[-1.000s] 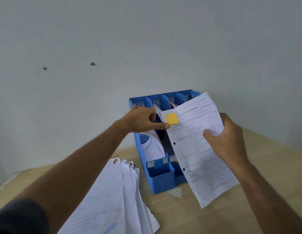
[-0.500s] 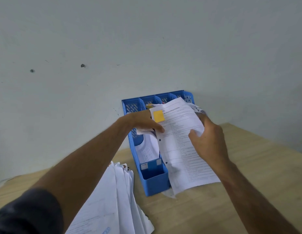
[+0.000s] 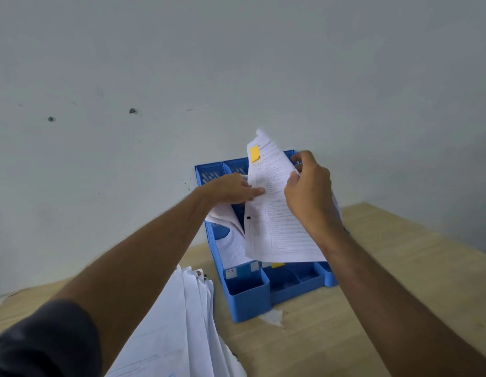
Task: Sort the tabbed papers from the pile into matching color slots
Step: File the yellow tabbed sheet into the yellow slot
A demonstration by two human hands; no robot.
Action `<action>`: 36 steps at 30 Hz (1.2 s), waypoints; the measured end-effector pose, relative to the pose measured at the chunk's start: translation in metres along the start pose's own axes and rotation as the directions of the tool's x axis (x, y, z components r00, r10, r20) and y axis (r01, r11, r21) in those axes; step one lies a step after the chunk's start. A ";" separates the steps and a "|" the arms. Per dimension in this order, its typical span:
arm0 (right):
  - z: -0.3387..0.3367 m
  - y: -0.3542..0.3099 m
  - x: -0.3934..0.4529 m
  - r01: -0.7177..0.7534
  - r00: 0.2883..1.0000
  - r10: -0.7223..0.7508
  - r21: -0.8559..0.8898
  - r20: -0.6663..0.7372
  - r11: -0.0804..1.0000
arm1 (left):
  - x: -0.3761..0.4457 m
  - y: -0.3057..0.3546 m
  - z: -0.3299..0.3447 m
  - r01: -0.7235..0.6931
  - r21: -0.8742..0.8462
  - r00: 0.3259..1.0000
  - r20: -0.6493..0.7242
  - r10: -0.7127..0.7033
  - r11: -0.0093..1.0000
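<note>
A printed sheet (image 3: 274,229) with a yellow tab (image 3: 255,153) at its top left corner stands nearly upright over the blue slotted file rack (image 3: 247,297). My right hand (image 3: 308,191) grips the sheet's right edge. My left hand (image 3: 231,187) reaches into the rack, fingers stretched against the sheet's left edge and holding back the white papers (image 3: 231,240) filed in the left slots. A yellow label (image 3: 277,265) shows on a slot front just under the sheet's lower edge. The fanned pile of papers (image 3: 182,322) lies at the lower left.
The rack stands against a pale wall (image 3: 236,63) on a light wooden table (image 3: 399,281). A scrap of white paper (image 3: 273,317) lies at the rack's front corner. The table's right edge runs diagonally at the far right.
The yellow-tabbed sheet has swung from flat and tilted to nearly upright and moved left over the rack's middle slots. My right hand rose with it; my left hand stayed at the rack.
</note>
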State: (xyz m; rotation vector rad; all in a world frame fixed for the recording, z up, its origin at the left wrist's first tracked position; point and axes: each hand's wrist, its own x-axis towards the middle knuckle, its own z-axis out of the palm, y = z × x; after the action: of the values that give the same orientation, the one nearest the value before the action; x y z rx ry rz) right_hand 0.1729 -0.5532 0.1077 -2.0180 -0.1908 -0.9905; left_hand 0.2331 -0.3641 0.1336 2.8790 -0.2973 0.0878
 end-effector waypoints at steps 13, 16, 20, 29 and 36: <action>0.025 0.013 -0.022 0.046 0.996 -0.041 -0.066 0.076 0.997 | -0.008 -0.016 0.006 -0.032 -0.073 0.999 -0.001 0.032 0.997; 0.014 0.020 -0.027 0.011 0.974 0.038 -0.219 0.221 0.976 | -0.002 -0.018 0.006 -0.034 -0.094 0.996 -0.081 0.026 0.995; 0.023 0.027 -0.033 0.065 0.976 -0.001 -0.287 0.218 0.956 | 0.004 -0.018 0.007 0.022 -0.033 0.937 -0.348 -0.032 0.999; 0.054 0.041 -0.047 0.009 0.928 0.106 -0.304 0.357 0.953 | -0.006 -0.009 -0.014 -0.254 -0.164 0.797 -0.594 0.110 0.953; 0.042 0.045 -0.060 0.023 0.953 0.085 -0.350 0.291 0.936 | -0.002 -0.006 -0.003 -0.226 0.035 0.798 -0.567 0.205 0.974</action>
State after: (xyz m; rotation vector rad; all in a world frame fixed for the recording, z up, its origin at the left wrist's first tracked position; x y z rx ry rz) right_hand 0.1776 -0.5361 0.0235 -2.4918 -0.1519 -0.7257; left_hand 0.2328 -0.3571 0.1347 2.6079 -0.4936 0.9533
